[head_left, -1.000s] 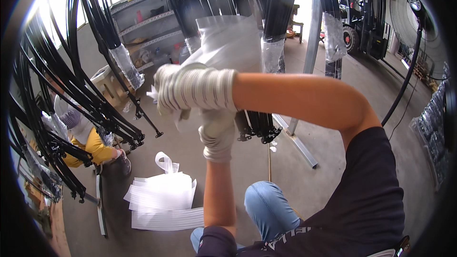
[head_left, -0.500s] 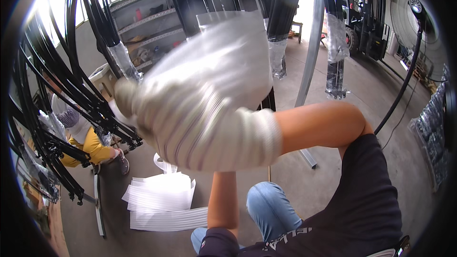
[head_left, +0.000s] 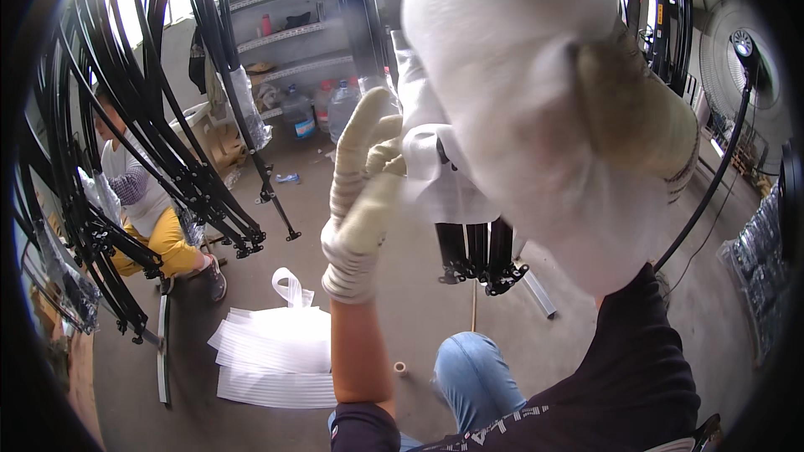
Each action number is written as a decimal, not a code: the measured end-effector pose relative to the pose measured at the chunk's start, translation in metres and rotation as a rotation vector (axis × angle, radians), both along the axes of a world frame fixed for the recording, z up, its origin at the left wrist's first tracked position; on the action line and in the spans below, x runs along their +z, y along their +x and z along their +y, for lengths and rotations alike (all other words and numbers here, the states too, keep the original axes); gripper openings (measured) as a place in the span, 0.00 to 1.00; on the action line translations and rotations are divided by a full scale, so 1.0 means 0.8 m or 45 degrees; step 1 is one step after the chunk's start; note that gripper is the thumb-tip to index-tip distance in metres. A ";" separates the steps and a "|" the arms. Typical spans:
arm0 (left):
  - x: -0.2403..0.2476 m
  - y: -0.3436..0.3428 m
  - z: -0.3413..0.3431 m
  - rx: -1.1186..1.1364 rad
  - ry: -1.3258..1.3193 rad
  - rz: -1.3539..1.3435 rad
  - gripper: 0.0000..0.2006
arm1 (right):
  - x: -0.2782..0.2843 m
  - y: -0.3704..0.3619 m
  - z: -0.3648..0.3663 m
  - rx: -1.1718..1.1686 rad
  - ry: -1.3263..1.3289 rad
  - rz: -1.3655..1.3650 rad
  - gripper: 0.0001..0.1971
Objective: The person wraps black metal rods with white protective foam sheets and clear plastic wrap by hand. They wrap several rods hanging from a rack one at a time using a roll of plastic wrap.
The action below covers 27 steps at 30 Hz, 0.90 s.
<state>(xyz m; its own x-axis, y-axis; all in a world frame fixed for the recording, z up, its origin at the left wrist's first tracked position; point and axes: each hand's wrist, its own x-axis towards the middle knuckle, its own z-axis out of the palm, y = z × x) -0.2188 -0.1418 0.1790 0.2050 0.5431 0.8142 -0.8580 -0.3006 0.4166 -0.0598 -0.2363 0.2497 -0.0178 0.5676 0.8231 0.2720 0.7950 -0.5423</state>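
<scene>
A white foam sheet (head_left: 511, 59), large and blurred close to the camera, covers much of the upper middle. My right hand (head_left: 641, 113), in a striped knit glove, is closed on it; part of the hand is hidden. Beyond it, more white sheeting (head_left: 452, 197) surrounds a bundle of black metal bars (head_left: 477, 255), whose lower ends stick out below. My left hand (head_left: 364, 201), gloved too, is raised at the left edge of the sheeting. Its fingers are bent and the thumb stands apart from them, with the fingertips at the sheet's edge.
Several flat white foam sheets (head_left: 272, 356) lie on the floor in front of me. Hanging black bars (head_left: 159, 134) crowd the left, where another person in yellow trousers (head_left: 167, 247) sits. Shelves (head_left: 285, 38) stand behind. A fan (head_left: 724, 42) and a wrapped stack (head_left: 758, 259) are at the right.
My right hand has swung from the middle to the upper right, carrying the foam sheet. My left hand, mostly hidden before, now shows beside the wrapped bars, whose lower ends are uncovered to view.
</scene>
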 end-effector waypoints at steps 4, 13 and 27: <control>0.014 -0.010 -0.001 0.159 -0.066 0.296 0.21 | 0.003 -0.012 0.001 0.047 0.060 0.049 0.08; 0.016 0.018 -0.015 0.908 0.107 0.160 0.09 | 0.006 -0.033 0.002 0.141 0.070 0.102 0.07; -0.166 0.077 0.059 1.856 0.199 0.238 0.13 | -0.015 -0.163 0.095 0.526 -0.134 0.075 0.07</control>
<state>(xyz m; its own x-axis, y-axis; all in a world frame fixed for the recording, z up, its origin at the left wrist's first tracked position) -0.1570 -0.0944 0.0463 -0.3260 0.2689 0.9063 0.2949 -0.8819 0.3677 -0.1899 -0.1607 0.2380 -0.2161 0.6035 0.7675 -0.0917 0.7701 -0.6313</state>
